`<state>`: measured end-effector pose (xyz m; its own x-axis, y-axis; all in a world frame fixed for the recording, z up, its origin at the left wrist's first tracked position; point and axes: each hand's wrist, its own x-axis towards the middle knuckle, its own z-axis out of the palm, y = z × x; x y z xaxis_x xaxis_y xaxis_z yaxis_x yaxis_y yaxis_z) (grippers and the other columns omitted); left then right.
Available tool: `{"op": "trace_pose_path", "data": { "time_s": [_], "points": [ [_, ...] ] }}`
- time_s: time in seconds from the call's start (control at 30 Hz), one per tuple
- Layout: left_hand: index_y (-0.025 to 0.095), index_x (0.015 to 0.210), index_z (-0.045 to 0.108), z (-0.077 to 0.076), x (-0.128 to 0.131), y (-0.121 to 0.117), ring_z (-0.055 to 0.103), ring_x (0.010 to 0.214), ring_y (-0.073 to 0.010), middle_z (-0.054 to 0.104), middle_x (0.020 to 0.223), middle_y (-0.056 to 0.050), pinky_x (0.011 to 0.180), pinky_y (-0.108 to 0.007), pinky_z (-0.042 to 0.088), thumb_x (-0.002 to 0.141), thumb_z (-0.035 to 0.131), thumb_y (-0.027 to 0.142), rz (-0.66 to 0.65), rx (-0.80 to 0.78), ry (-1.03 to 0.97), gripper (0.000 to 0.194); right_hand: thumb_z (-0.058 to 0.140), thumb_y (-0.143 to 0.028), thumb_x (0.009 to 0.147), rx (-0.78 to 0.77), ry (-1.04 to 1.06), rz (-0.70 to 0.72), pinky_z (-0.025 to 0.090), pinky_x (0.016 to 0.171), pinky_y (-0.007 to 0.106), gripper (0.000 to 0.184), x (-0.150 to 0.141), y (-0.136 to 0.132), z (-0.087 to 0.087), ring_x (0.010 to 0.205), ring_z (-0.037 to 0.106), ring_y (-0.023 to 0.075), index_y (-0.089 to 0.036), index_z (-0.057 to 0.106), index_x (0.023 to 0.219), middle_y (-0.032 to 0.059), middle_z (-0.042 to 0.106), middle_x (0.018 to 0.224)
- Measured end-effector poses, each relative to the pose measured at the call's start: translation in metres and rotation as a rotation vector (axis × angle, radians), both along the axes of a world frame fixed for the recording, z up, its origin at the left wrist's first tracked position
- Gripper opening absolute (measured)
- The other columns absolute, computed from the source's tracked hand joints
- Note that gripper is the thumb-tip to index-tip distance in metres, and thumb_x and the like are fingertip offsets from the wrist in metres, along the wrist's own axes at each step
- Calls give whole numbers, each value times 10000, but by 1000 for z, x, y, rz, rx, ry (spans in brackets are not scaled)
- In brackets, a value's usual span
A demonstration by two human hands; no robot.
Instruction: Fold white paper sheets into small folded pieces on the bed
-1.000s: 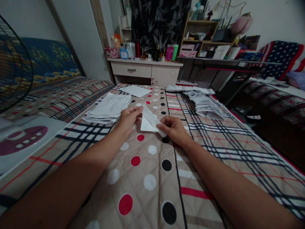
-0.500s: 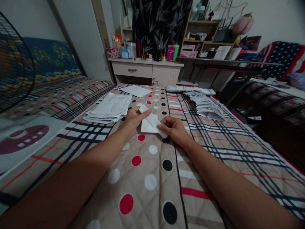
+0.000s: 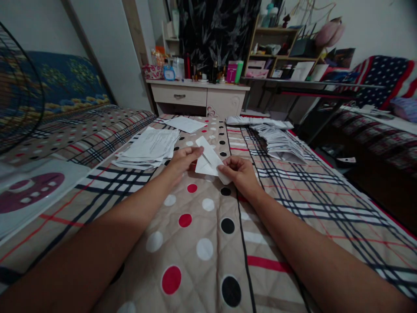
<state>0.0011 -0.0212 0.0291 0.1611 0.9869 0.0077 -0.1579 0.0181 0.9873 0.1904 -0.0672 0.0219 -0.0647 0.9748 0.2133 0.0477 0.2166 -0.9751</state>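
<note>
Between my two hands is a folded sheet of white paper (image 3: 211,158), with a long narrow strip lying slantwise across a pointed flap. My left hand (image 3: 185,161) pinches its left edge, the thumb on top and the other fingers partly hidden under it. At the lower right end of the strip, my right hand (image 3: 238,170) grips the paper between thumb and curled fingers. Left of my hands lies a pile of printed sheets (image 3: 150,145). To the right, a fanned row of folded white papers (image 3: 280,143) rests on the patterned bedspread (image 3: 202,278).
A single white sheet (image 3: 185,124) lies beyond the pile. Far right on the bed is a flat white bundle (image 3: 259,122). A plastic bag with a purple print (image 3: 35,187) and a fan (image 3: 21,87) are at left. A dresser (image 3: 195,96) stands past the bed.
The narrow strip of the paper has turned and now sticks up farther at its top end. My left thumb has slid back toward the paper's left edge; my right hand keeps its hold.
</note>
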Motion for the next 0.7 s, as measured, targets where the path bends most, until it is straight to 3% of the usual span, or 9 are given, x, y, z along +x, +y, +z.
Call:
{"op": "trace_pose_path", "data": {
  "time_s": [0.13, 0.37, 0.57, 0.7],
  "points": [
    [125, 709, 666, 1, 7, -7, 547, 514, -101, 647, 628, -12, 481, -206, 405, 546, 869, 504, -71, 10, 52, 460, 762, -395, 677, 24, -23, 19, 314, 467, 232, 297, 0, 0, 0, 518, 441, 92, -174, 563, 678, -33, 527, 601],
    [139, 727, 699, -4, 2, -2, 513, 494, -102, 642, 608, -12, 489, -222, 382, 581, 830, 514, -99, 20, 58, 423, 637, -556, 791, -11, -8, 84, 295, 475, 243, 414, 2, 0, 1, 516, 399, 98, -185, 534, 636, -34, 465, 571],
    [153, 684, 705, -7, 4, -2, 530, 513, -118, 655, 613, -26, 513, -235, 405, 573, 846, 493, -126, 43, 22, 384, 690, -509, 749, -83, 3, 149, 246, 441, 235, 377, 0, -1, 3, 472, 359, 85, -188, 529, 633, -50, 439, 545],
    [150, 697, 713, -10, 4, 0, 539, 515, -117, 661, 618, -30, 520, -233, 416, 585, 844, 486, -123, 39, 27, 378, 679, -462, 744, -74, -10, 138, 271, 441, 232, 307, -2, -2, 3, 473, 378, 89, -184, 571, 672, -47, 471, 557]
  ]
}}
